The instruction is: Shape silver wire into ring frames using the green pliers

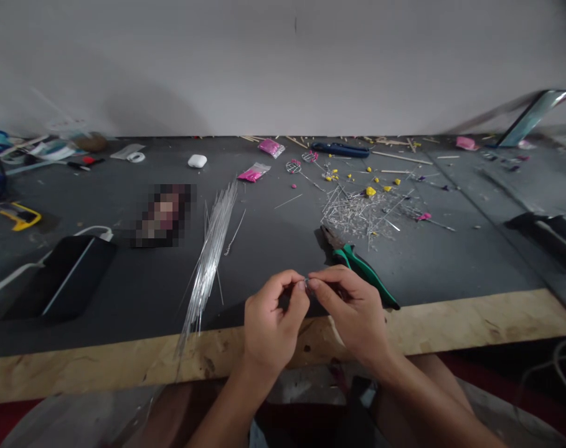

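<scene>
My left hand (pixel 274 314) and my right hand (pixel 352 311) meet at the fingertips above the table's front edge. Both pinch a small piece of silvery wire (pixel 306 283) between thumb and forefinger; the fingers hide most of it. Just beyond my right hand lie green-and-black pliers (pixel 369 272), jaws pointing away to the left. To the left of my hands a bundle of straight metal wires (pixel 212 249) reaches over the wooden edge. One twisted wire (pixel 236 231) rests beside the bundle. Past the pliers spreads a heap of short wire offcuts (pixel 357 211).
Yellow bits (pixel 370 191), pink packets (pixel 254 172), wire shapes (pixel 293 166) and a dark blue cutter (pixel 341 149) lie farther back. At left are a phone-like black device (pixel 72 274) with a white cable, a yellow cutter (pixel 21 216) and a white case (pixel 197 161). A wooden strip (pixel 488 317) edges the table.
</scene>
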Tool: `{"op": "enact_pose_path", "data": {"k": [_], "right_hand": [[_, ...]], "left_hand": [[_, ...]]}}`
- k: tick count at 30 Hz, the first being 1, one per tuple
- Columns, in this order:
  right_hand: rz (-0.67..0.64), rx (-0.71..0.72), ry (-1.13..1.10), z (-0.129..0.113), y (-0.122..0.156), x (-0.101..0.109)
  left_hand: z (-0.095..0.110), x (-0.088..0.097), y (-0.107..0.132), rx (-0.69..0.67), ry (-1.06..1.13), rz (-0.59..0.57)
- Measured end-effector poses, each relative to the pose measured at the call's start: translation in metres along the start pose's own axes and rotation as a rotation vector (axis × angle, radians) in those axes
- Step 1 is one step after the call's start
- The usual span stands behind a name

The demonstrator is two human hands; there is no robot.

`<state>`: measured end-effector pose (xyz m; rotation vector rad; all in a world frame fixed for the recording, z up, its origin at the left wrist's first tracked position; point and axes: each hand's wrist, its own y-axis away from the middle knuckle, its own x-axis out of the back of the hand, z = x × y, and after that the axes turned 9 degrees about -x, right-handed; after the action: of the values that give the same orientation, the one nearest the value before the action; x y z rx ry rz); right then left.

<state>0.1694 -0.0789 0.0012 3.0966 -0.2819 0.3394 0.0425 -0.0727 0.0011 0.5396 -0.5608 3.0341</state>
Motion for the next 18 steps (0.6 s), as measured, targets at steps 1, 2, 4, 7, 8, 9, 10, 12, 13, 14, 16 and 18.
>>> {"op": "enact_pose_path", "data": {"k": [1, 2, 4, 7, 8, 9, 10, 12, 13, 14, 16, 18], "right_hand": [[-0.002, 0.004, 0.004, -0.001, 0.0, -0.001], [-0.003, 0.003, 0.01, -0.001, 0.0, -0.001], [-0.01, -0.024, 0.023, -0.004, -0.001, -0.001], [-0.081, -0.139, -0.014, -0.008, -0.004, 0.004], [-0.133, -0.19, -0.044, -0.009, -0.005, 0.007], [-0.194, -0.241, -0.076, -0.01, -0.007, 0.011], [-0.26, -0.284, -0.106, -0.011, -0.008, 0.015], [-0.382, -0.332, -0.146, -0.011, -0.012, 0.023], [-0.432, -0.341, -0.156, -0.01, -0.014, 0.027], [-0.471, -0.345, -0.163, -0.01, -0.016, 0.03], [-0.515, -0.342, -0.173, -0.008, -0.017, 0.035], [-0.526, -0.332, -0.182, -0.007, -0.018, 0.038]], "left_hand": [[0.0, 0.0, 0.0, -0.008, -0.015, 0.003], [0.0, 0.0, 0.0, -0.013, -0.027, 0.005], [0.0, 0.0, -0.001, -0.009, -0.032, 0.003], [0.002, 0.003, -0.005, 0.038, 0.023, -0.051], [0.004, 0.005, -0.006, 0.067, 0.057, -0.083], [0.005, 0.007, -0.008, 0.102, 0.094, -0.119], [0.006, 0.009, -0.009, 0.139, 0.132, -0.157], [0.007, 0.013, -0.012, 0.211, 0.201, -0.226], [0.008, 0.014, -0.013, 0.241, 0.232, -0.257], [0.008, 0.014, -0.013, 0.269, 0.26, -0.283], [0.007, 0.015, -0.014, 0.319, 0.305, -0.319], [0.006, 0.014, -0.014, 0.361, 0.348, -0.346]]}}
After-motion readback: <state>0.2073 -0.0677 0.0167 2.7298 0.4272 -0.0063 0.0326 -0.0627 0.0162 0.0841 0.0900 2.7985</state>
